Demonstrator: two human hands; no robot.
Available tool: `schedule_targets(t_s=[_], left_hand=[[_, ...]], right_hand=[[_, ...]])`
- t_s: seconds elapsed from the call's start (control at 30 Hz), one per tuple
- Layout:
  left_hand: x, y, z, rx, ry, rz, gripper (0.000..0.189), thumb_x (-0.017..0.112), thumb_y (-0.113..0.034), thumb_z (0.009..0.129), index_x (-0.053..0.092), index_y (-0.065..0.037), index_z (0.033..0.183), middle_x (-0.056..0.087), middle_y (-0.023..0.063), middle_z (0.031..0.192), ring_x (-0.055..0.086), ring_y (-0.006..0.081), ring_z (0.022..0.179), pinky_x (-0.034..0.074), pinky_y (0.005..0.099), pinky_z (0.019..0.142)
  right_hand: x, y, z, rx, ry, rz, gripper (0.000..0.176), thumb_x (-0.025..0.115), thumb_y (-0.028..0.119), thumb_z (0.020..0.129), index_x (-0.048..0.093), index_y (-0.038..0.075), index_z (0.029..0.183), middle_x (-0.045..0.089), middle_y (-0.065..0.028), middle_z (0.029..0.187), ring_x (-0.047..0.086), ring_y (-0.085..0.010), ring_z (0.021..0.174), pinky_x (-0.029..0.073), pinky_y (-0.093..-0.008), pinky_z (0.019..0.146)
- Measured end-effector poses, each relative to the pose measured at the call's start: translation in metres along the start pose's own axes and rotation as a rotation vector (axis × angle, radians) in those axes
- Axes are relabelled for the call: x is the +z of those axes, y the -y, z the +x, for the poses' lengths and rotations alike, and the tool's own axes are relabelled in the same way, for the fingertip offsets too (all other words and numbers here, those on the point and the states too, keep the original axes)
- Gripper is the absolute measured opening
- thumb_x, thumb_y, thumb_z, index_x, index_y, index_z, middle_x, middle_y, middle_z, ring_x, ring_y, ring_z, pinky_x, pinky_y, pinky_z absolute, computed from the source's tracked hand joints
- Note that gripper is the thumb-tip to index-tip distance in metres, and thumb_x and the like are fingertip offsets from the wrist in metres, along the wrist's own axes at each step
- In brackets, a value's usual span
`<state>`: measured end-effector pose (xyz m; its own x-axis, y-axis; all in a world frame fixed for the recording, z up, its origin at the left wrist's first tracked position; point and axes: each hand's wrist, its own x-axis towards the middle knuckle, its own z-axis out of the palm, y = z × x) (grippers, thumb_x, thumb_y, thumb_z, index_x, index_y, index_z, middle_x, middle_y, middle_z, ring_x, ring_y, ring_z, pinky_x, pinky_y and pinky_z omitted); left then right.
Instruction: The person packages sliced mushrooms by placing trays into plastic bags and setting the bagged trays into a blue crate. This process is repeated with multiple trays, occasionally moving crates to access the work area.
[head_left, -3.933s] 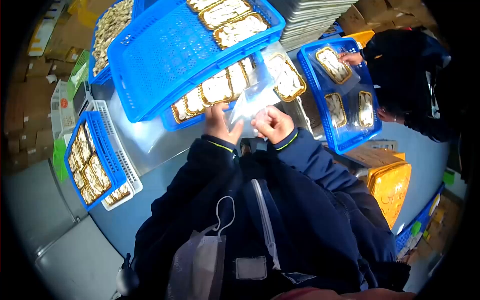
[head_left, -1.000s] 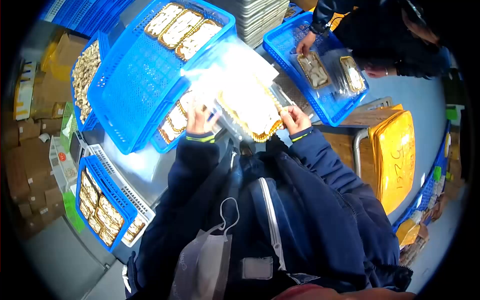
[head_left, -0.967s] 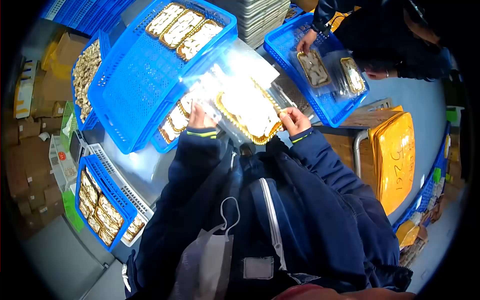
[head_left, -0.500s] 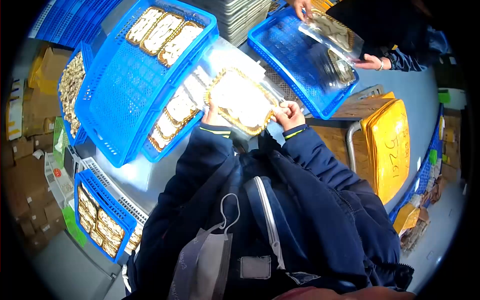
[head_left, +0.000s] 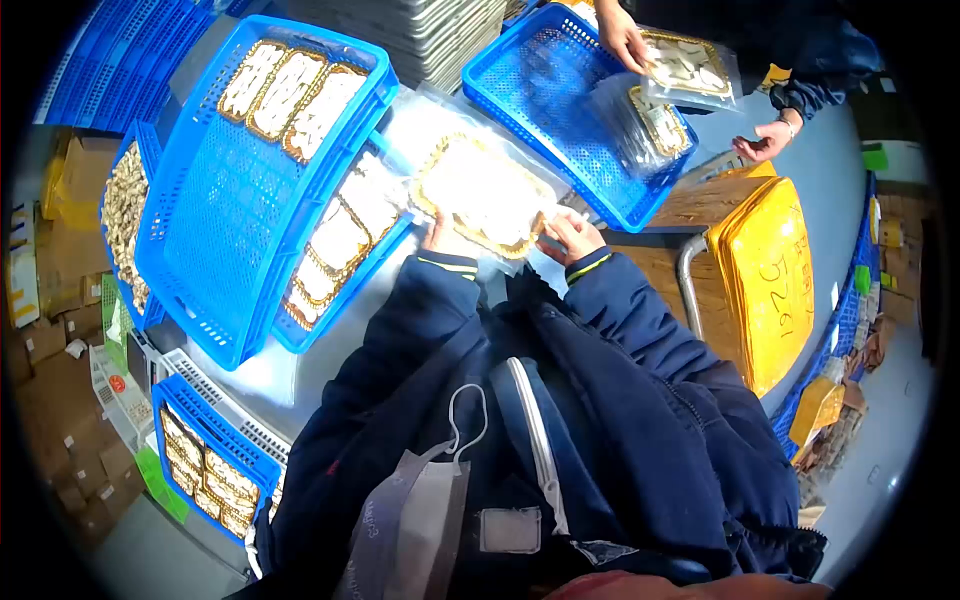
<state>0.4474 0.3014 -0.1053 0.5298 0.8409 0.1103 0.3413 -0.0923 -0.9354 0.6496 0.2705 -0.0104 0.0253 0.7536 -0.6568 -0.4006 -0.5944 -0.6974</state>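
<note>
bagged tray (head_left: pixel 485 192), hands (head_left: pixel 441 236) (head_left: pixel 571 238) gripping near edge

The gold-rimmed tray (head_left: pixel 512 243) holds pale cream slices (head_left: pixel 485 190) under glossy clear film (head_left: pixel 418 118), and the crates (head_left: pixel 230 200) around it are bright blue with a fine lattice of holes. The sleeves (head_left: pixel 420 320) are navy with a thin yellow-green cuff stripe; the yellow container (head_left: pixel 775 270) carries dark handwritten figures.

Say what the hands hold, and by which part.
A bagged tray: the left hand grips its near left edge, the right hand its near right corner.
</note>
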Motion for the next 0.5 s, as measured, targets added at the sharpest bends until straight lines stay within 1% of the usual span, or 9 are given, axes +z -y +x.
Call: schedule_targets(t_s=[0.03, 0.1, 0.17, 0.2, 0.23, 0.3, 0.33, 0.4, 0.5], left_hand=[[-0.007, 0.011, 0.006, 0.207, -0.125, 0.872, 0.061, 0.031, -0.050, 0.091, 0.022, -0.010, 0.136, 0.032, 0.0127, 0.137, 0.032, 0.0315, 0.125, 0.027, 0.0481, 0.102], [-0.023, 0.040, 0.016, 0.510, -0.156, 2.352, 0.059, 0.031, -0.049, 0.091, 0.024, -0.010, 0.136, 0.032, 0.0127, 0.137, 0.032, 0.0315, 0.125, 0.025, 0.0479, 0.102], [-0.023, 0.040, 0.019, 0.440, -0.148, 2.155, 0.059, 0.035, -0.047, 0.091, 0.025, -0.009, 0.135, 0.035, 0.0132, 0.135, 0.034, 0.0313, 0.124, 0.027, 0.0476, 0.102], [-0.023, 0.040, 0.021, 0.408, -0.143, 2.057, 0.059, 0.038, -0.046, 0.090, 0.026, -0.008, 0.134, 0.036, 0.0135, 0.133, 0.034, 0.0312, 0.123, 0.028, 0.0474, 0.101], [-0.023, 0.034, 0.022, 0.465, -0.144, 2.096, 0.062, 0.042, -0.045, 0.088, 0.027, -0.006, 0.133, 0.036, 0.0147, 0.133, 0.036, 0.0318, 0.122, 0.029, 0.0479, 0.100], [-0.025, 0.019, 0.025, 0.576, -0.154, 2.169, 0.067, 0.052, -0.044, 0.085, 0.030, -0.001, 0.131, 0.037, 0.0172, 0.132, 0.038, 0.0329, 0.120, 0.032, 0.0488, 0.098], [-0.032, 0.040, 0.031, 0.481, -0.074, 2.212, 0.062, 0.055, -0.035, 0.086, 0.030, 0.001, 0.130, 0.040, 0.0175, 0.129, 0.041, 0.0331, 0.117, 0.034, 0.0480, 0.097], [-0.042, 0.051, 0.041, 0.488, -0.071, 2.210, 0.059, 0.055, -0.030, 0.086, 0.030, 0.001, 0.130, 0.041, 0.0173, 0.128, 0.041, 0.0328, 0.118, 0.034, 0.0477, 0.098], [-0.045, 0.045, 0.057, 0.447, -0.094, 2.219, 0.055, 0.053, -0.024, 0.088, 0.027, -0.003, 0.132, 0.038, 0.0170, 0.130, 0.039, 0.0321, 0.119, 0.033, 0.0480, 0.098]], right_hand=[[-0.003, 0.002, 0.003, 0.034, 0.013, -0.009, 0.023, 0.062, 0.029, 0.082, 0.057, 0.010, 0.096, 0.058, 0.0004, 0.093, 0.053, -0.0103, 0.091, 0.048, -0.0297, 0.076], [-0.005, 0.009, 0.008, 0.024, 0.011, -0.103, 0.018, 0.063, 0.024, 0.082, 0.057, 0.009, 0.091, 0.059, 0.0003, 0.088, 0.055, -0.0096, 0.083, 0.048, -0.0263, 0.070], [-0.009, 0.010, 0.016, -0.061, 0.054, -0.134, 0.015, 0.063, 0.021, 0.082, 0.057, 0.007, 0.088, 0.059, -0.0005, 0.084, 0.056, -0.0095, 0.076, 0.048, -0.0245, 0.067], [-0.008, 0.007, 0.018, -0.130, 0.039, -0.039, 0.012, 0.062, 0.016, 0.082, 0.057, 0.005, 0.086, 0.059, -0.0019, 0.078, 0.056, -0.0093, 0.068, 0.049, -0.0223, 0.065], [-0.012, 0.010, 0.021, -0.198, 0.080, -0.120, 0.009, 0.060, 0.013, 0.083, 0.056, 0.005, 0.085, 0.059, -0.0033, 0.077, 0.056, -0.0091, 0.067, 0.049, -0.0226, 0.066], [-0.009, 0.014, 0.020, -0.277, 0.025, -0.152, 0.011, 0.057, 0.015, 0.085, 0.052, 0.008, 0.078, 0.053, 0.0012, 0.070, 0.052, -0.0081, 0.062, 0.046, -0.0225, 0.061], [-0.011, 0.015, 0.023, -0.299, 0.068, -0.118, 0.011, 0.056, 0.013, 0.086, 0.051, 0.007, 0.078, 0.054, -0.0002, 0.071, 0.054, -0.0087, 0.064, 0.047, -0.0230, 0.062], [-0.017, 0.020, 0.027, -0.345, 0.147, -0.051, 0.011, 0.054, 0.010, 0.087, 0.049, 0.006, 0.078, 0.057, -0.0032, 0.073, 0.057, -0.0098, 0.068, 0.050, -0.0240, 0.063], [-0.024, 0.040, 0.026, -0.326, 0.104, -0.227, 0.013, 0.053, 0.011, 0.087, 0.046, 0.006, 0.077, 0.054, -0.0025, 0.072, 0.054, -0.0093, 0.064, 0.051, -0.0256, 0.063]])
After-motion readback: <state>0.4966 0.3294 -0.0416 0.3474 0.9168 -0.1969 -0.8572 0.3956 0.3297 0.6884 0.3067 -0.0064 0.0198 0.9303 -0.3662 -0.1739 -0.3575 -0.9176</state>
